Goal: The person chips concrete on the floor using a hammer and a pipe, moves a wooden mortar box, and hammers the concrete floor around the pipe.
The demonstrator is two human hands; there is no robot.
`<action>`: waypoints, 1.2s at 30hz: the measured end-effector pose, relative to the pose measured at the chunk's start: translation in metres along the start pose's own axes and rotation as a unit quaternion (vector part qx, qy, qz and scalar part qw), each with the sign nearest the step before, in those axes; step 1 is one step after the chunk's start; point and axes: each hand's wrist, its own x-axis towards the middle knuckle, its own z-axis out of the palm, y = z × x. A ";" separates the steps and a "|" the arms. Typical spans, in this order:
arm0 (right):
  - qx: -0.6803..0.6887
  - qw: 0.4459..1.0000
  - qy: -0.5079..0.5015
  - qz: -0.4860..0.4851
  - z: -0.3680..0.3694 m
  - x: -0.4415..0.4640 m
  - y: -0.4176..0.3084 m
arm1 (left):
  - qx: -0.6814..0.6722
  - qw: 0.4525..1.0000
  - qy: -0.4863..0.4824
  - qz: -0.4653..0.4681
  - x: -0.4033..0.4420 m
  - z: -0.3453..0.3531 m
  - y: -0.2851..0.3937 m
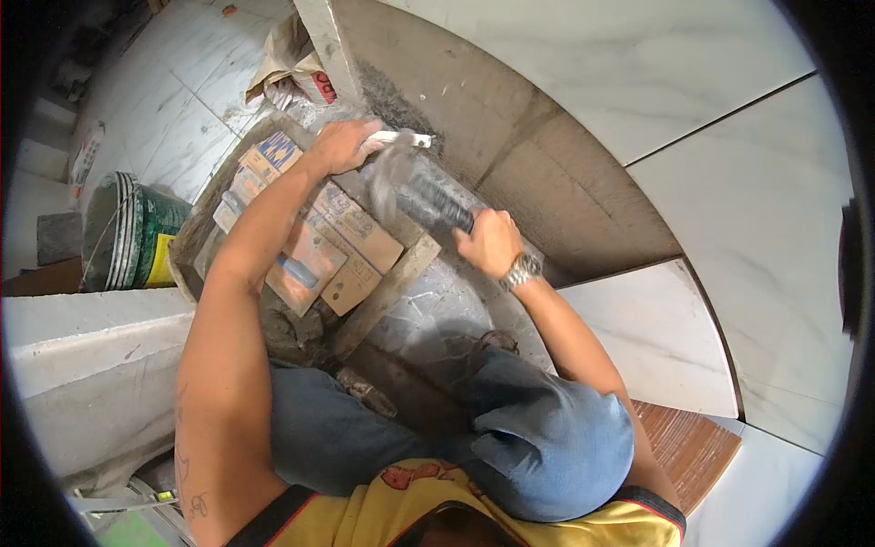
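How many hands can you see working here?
2: the left hand holds a white strip; the right hand grips the dark handle of a blurred tool. No others show.

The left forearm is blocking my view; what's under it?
Printed cardboard shows on both sides of the left forearm; whatever lies directly beneath is covered.

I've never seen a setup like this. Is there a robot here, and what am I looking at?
No robot: these are a person's two bare hands. There is one picture, from a camera worn on the head, looking forward and down, so the wearer's blue trousers show too. The left hand holds a narrow white piece. The right hand grips a dark-handled tool, its far end blurred. Printed cardboard lies nearby; a green bucket is at picture left.
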 end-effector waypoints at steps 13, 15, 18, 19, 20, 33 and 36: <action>-0.039 0.997 -0.032 0.058 -0.020 0.000 -0.019 | -0.006 1.000 0.005 0.004 -0.001 0.016 -0.006; -0.030 0.998 -0.048 -0.003 -0.024 -0.008 -0.030 | -0.008 1.000 0.002 -0.007 0.001 0.009 -0.009; -0.006 0.996 -0.019 -0.082 -0.058 -0.029 -0.081 | -0.026 0.999 -0.006 -0.021 0.002 0.007 -0.002; -0.013 0.993 -0.007 -0.116 -0.070 -0.031 -0.092 | -0.022 0.999 -0.004 -0.023 0.003 0.006 -0.003; 0.004 0.986 0.022 -0.167 -0.078 -0.030 -0.097 | -0.019 0.999 -0.006 -0.028 0.000 0.007 -0.003; 0.020 0.989 0.005 -0.148 -0.084 -0.026 -0.108 | -0.022 1.000 0.004 -0.019 0.002 0.005 -0.001; 0.058 0.969 0.053 -0.235 -0.061 -0.012 -0.065 | -0.003 0.999 -0.020 -0.043 0.006 -0.004 0.004</action>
